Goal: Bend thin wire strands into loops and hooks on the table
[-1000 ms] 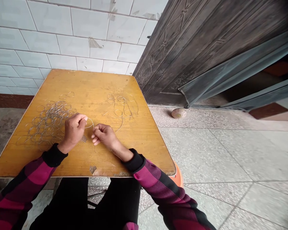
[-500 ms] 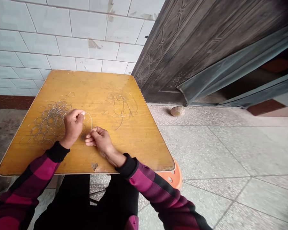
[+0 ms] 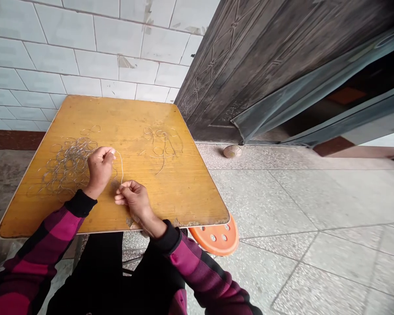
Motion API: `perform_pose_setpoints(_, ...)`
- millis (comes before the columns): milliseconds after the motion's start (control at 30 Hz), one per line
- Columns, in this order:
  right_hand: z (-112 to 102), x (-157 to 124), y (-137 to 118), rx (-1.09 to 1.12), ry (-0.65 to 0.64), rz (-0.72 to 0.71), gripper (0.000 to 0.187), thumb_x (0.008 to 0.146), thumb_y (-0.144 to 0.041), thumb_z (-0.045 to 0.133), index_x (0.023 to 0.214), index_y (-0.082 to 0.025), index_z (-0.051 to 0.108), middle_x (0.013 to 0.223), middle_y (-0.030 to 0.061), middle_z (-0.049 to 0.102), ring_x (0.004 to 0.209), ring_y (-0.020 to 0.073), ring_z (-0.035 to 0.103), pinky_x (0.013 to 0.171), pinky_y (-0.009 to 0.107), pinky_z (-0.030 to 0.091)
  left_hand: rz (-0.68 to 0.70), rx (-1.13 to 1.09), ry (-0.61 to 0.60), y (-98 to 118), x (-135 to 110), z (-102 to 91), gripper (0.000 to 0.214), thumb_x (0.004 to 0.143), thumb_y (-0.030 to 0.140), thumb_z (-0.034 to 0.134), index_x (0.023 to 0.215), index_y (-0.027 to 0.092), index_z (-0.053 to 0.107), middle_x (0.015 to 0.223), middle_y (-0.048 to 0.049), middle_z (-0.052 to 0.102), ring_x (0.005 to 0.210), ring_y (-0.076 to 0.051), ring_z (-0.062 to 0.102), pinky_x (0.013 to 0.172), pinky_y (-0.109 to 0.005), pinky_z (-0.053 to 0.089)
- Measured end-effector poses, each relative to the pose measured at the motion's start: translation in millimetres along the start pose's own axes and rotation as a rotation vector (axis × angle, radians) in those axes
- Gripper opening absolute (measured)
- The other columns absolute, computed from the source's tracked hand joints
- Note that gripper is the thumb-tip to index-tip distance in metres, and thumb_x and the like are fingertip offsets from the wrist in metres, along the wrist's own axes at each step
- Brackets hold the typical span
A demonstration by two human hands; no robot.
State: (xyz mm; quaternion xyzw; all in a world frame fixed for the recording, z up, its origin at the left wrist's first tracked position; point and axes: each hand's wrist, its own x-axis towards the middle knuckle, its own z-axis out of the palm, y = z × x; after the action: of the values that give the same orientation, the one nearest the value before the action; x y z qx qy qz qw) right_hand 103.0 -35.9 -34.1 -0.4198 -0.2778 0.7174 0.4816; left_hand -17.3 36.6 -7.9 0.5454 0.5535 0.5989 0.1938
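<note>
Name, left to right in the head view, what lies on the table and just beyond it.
Tangled wire rings, left hand, thin wire strand, right hand, looser wire loops, small round object on the floor.

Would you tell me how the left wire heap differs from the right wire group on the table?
The heap of wire loops is larger and denser than the group of wire loops. The heap lies beside the left hand; the group lies farther from it. Both are thin silvery wire on the wooden tabletop.
</note>
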Motion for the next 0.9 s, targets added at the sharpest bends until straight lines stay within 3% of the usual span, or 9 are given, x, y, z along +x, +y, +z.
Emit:
perform_pose_setpoints(233,2.8,1.0,-3.7,0.196,0.131,-0.076,0.023,0.069,-0.026,0.077,0.071,-0.016,0.056,0.063,-0.0023,0.065,0.051,0.0067,0.062,0.051,0.016,0.056,0.004,-0.027,0.012,0.8,-3.0,3.4,0.019,0.083,0.030,0.055,0.069,0.017,0.060,0.063,0.0010,0.062,0.057,-0.012,0.054,0.060,-0.024,0.043)
perform_pose_setpoints(433,11.2,2.9,7.3,0.232,0.053,-0.063,0.029,0.070,-0.031,0.079,0.075,-0.016,0.055,0.067,-0.0016,0.066,0.054,0.0082,0.066,0.054,0.018,0.058,-0.013,-0.020,0.018,4.8,-6.4,5.8,0.020,0.083,0.031,0.055,0.070,0.017,0.061,0.062,0.0009,0.063,0.055,-0.012,0.054,0.058,-0.024,0.042)
perform_pose_setpoints(567,7.6,0.6,10.6,0.164,-0.053,0.012,0.041,0.061,-0.037,0.086,0.077,-0.016,0.054,0.069,-0.0018,0.067,0.056,0.0103,0.068,0.053,0.019,0.058,-0.025,-0.019,0.021,2.4,-4.5,5.6,0.019,0.083,0.031,0.055,0.072,0.017,0.063,0.063,0.0006,0.064,0.056,-0.012,0.055,0.059,-0.024,0.043)
perform_pose_setpoints(667,0.1,-7.3,12.2,0.076,-0.121,0.068,0.047,0.056,-0.041,0.088,0.078,-0.015,0.056,0.069,-0.0023,0.066,0.056,0.0106,0.068,0.052,0.020,0.058,-0.014,-0.049,0.012,-2.3,-1.4,4.3,0.020,0.082,0.031,0.056,0.069,0.017,0.062,0.062,0.0005,0.063,0.055,-0.011,0.054,0.058,-0.024,0.042)
perform_pose_setpoints(767,-15.1,-20.5,7.6,-0.019,-0.148,0.096,0.047,0.059,-0.045,0.085,0.080,-0.014,0.057,0.072,-0.0014,0.067,0.055,0.0094,0.067,0.052,0.019,0.057,-0.006,-0.054,-0.018,-2.5,0.5,1.7,0.020,0.081,0.029,0.056,0.066,0.017,0.061,0.060,0.0008,0.062,0.054,-0.011,0.052,0.056,-0.024,0.041)
perform_pose_setpoints(900,-51.0,-41.3,-20.6,-0.292,-0.233,0.187,0.042,0.067,-0.047,0.080,0.085,-0.014,0.062,0.076,-0.0001,0.068,0.054,0.0082,0.066,0.051,0.019,0.055,0.024,-0.052,-0.100,7.1,-0.3,-2.4,0.019,0.081,0.027,0.057,0.066,0.017,0.062,0.058,0.0015,0.061,0.053,-0.011,0.052,0.055,-0.023,0.040)
